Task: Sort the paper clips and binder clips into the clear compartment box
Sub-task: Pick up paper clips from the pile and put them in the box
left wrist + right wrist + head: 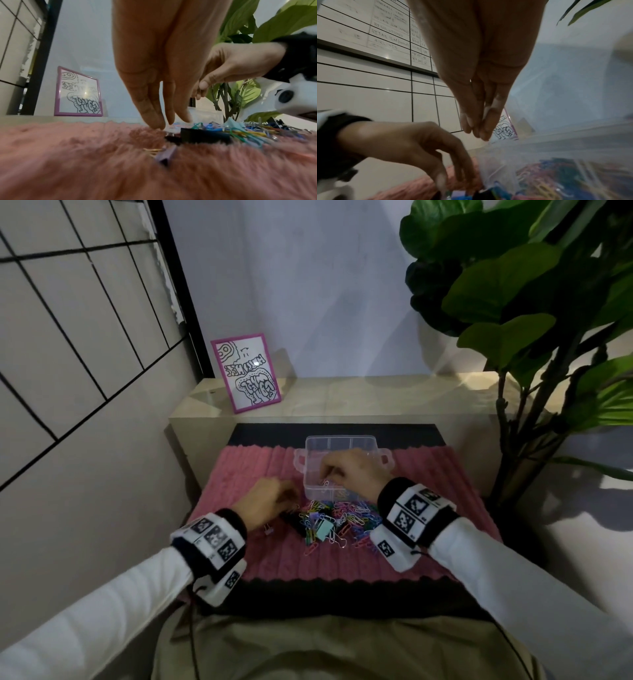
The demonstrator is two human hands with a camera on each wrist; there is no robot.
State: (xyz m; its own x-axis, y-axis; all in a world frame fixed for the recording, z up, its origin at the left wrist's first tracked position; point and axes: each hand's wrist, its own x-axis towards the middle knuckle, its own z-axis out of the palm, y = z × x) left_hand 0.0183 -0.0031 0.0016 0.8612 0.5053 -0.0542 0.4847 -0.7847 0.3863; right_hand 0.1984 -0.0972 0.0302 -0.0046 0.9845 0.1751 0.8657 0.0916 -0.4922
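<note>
Here two hands [270,496] [349,469], one clear box [342,445], one clip pile [337,518]

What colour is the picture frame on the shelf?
Purple-pink; the frame shows best in the left wrist view.

**Non-task items in view**

I am seeing a pink fluffy mat [239,484] lying over a dark pad [342,594]. A purple-framed drawing [245,373] is leaning on a pale ledge [376,397] behind. A leafy plant [513,302] is standing at right, a gridded whiteboard [68,320] hanging at left.
</note>
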